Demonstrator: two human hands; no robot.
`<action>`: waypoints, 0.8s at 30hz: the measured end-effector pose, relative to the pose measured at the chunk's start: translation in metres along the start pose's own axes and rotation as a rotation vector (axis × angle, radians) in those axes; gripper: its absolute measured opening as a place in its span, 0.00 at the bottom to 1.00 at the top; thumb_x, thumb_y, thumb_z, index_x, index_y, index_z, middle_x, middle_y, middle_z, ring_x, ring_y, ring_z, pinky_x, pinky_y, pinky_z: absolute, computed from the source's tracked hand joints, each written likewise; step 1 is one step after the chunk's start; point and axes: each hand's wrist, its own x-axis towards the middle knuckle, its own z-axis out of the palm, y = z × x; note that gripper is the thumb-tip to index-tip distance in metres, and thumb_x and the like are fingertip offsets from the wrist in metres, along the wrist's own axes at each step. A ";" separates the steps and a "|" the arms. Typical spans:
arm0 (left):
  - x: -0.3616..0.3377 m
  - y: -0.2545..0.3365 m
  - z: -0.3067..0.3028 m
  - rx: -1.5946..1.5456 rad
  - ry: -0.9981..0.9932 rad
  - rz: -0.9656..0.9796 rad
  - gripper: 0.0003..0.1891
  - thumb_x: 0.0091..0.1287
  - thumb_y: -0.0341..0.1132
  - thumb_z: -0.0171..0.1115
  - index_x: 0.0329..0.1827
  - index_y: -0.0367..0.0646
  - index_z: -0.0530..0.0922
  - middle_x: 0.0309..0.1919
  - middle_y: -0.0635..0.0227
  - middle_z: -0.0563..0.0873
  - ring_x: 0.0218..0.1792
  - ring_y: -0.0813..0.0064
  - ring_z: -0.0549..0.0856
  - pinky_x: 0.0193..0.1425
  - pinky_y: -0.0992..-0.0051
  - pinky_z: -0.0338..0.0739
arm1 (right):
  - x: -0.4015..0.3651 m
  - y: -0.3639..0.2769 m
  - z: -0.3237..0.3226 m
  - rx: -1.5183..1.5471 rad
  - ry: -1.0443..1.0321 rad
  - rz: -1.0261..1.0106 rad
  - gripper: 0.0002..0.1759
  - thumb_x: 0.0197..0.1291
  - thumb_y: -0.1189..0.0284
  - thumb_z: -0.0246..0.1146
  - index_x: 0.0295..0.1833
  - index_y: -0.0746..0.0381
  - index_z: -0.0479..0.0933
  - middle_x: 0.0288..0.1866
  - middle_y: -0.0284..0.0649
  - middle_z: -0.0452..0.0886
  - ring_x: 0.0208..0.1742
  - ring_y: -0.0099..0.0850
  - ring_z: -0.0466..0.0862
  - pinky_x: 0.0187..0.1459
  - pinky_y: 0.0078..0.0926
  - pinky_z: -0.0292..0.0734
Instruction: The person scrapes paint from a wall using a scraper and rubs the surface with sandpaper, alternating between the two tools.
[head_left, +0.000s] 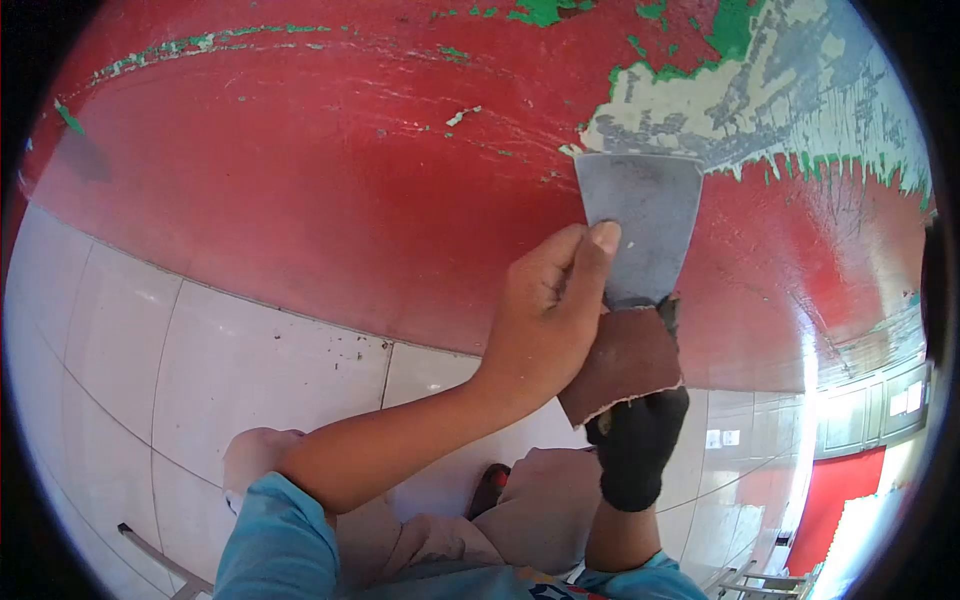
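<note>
A wide metal paint scraper (640, 220) points up the red wall (350, 200). Its straight edge meets the lower border of a peeled patch (700, 115) showing grey, cream and green layers. My bare left hand (550, 315) pinches the blade's left side, thumb on its face. In a black glove, my right hand (640, 450) is closed at the handle end below. A brown piece with a ragged edge (630, 360), which looks like sandpaper, covers most of the handle. The right fingertips are largely hidden behind it.
Pale floor tiles (250, 360) with small dark flakes lie below the wall. My knees and a sandal (488, 490) are underneath my arms. Metal legs (160, 560) show at lower left. A red panel (835, 510) and bright light are at lower right.
</note>
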 end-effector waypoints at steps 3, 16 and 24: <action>0.003 -0.002 -0.005 0.112 -0.035 0.027 0.18 0.68 0.42 0.49 0.24 0.38 0.68 0.16 0.76 0.65 0.22 0.88 0.63 0.23 0.80 0.59 | -0.006 -0.002 0.009 0.114 0.023 0.114 0.12 0.56 0.71 0.55 0.40 0.69 0.76 0.21 0.38 0.77 0.17 0.20 0.75 0.16 0.18 0.65; 0.014 0.028 -0.014 0.108 0.164 0.095 0.19 0.67 0.40 0.51 0.20 0.37 0.67 0.16 0.79 0.63 0.22 0.89 0.62 0.23 0.80 0.56 | 0.008 -0.005 0.029 0.065 -0.117 -0.096 0.06 0.55 0.74 0.53 0.34 0.65 0.72 0.18 0.35 0.73 0.17 0.21 0.73 0.18 0.20 0.65; 0.007 0.005 -0.017 0.306 -0.036 0.031 0.19 0.66 0.47 0.52 0.25 0.39 0.75 0.18 0.79 0.69 0.23 0.88 0.66 0.26 0.83 0.61 | -0.012 0.014 0.026 0.161 0.018 0.101 0.09 0.57 0.76 0.51 0.43 0.65 0.72 0.18 0.34 0.73 0.14 0.18 0.70 0.14 0.15 0.61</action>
